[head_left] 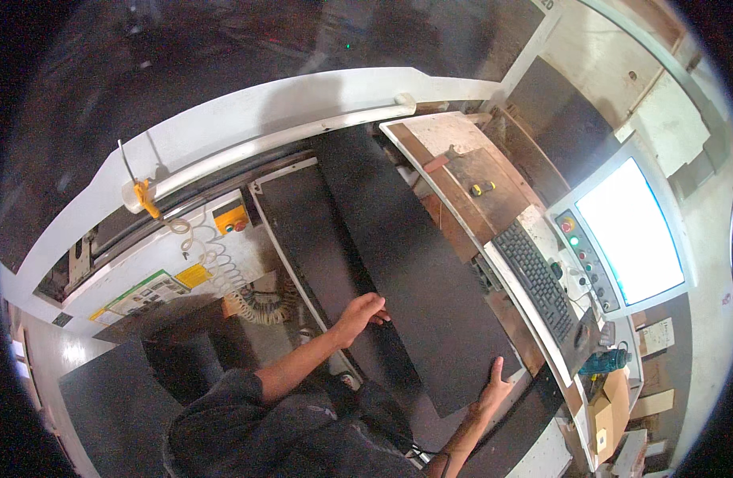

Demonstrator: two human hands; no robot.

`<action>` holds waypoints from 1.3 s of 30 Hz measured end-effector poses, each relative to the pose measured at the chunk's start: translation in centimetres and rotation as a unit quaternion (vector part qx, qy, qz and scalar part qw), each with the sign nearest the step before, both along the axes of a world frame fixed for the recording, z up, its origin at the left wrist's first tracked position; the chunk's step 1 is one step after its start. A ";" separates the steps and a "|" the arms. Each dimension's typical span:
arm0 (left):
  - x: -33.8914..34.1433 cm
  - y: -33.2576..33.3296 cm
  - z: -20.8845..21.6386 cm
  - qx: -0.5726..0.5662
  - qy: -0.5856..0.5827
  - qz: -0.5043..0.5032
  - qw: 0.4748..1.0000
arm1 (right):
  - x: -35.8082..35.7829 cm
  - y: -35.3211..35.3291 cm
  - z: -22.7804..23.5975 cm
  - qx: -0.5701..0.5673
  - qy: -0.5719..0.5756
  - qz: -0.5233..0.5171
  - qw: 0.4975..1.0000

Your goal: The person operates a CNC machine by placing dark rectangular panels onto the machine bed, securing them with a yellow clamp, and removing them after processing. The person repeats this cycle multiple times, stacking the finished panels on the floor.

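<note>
A long black board [427, 296] stretches away from me, partly over another dark panel [299, 209] that lies lower on its left. My left hand [360, 317] is closed at the board's left edge, its fingertips curled against that side. Near the closer right corner, my right hand [492, 387] grips the board, thumb up along the edge and its other fingers mostly hidden beneath. The board's far end reaches toward the white rail of the machine.
A keyboard [532, 275], lit monitor [631, 231] and button panel [587, 259] stand on the right. A yellow-black tape measure [483, 189] rests on a wooden shelf. A yellow air gun [146, 199] hangs on the left with a coiled hose [259, 307]. A cardboard box [611, 413] sits lower right.
</note>
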State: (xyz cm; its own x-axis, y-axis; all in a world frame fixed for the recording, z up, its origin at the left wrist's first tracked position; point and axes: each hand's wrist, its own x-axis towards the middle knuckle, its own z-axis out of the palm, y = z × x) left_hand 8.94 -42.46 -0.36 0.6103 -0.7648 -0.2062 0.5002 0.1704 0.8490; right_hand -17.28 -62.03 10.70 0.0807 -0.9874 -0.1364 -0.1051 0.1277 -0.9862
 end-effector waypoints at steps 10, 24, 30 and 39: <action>3.8 0.3 -2.6 0.060 -0.073 0.028 0.995 | 2.9 -1.7 -8.8 0.071 -0.008 0.011 0.997; 18.6 -5.1 -2.2 0.173 -0.573 0.044 0.800 | 0.9 -9.3 -13.2 0.035 -0.213 0.009 0.976; 24.7 -6.6 -4.9 0.423 -0.598 0.084 0.676 | -0.9 -8.6 -14.1 -0.095 0.330 0.129 0.930; 25.0 -7.7 -6.8 0.420 -0.668 0.097 0.607 | 0.4 -7.0 -17.4 -0.306 0.339 0.173 0.872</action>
State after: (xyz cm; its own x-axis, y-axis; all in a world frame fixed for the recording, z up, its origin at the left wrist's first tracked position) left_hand 33.91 -50.16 -7.21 0.7238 -0.6192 0.3045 -0.6899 -0.6569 0.3041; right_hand -16.83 -69.06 -6.70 0.4942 -0.8243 0.2763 -0.6189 -0.5568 -0.5540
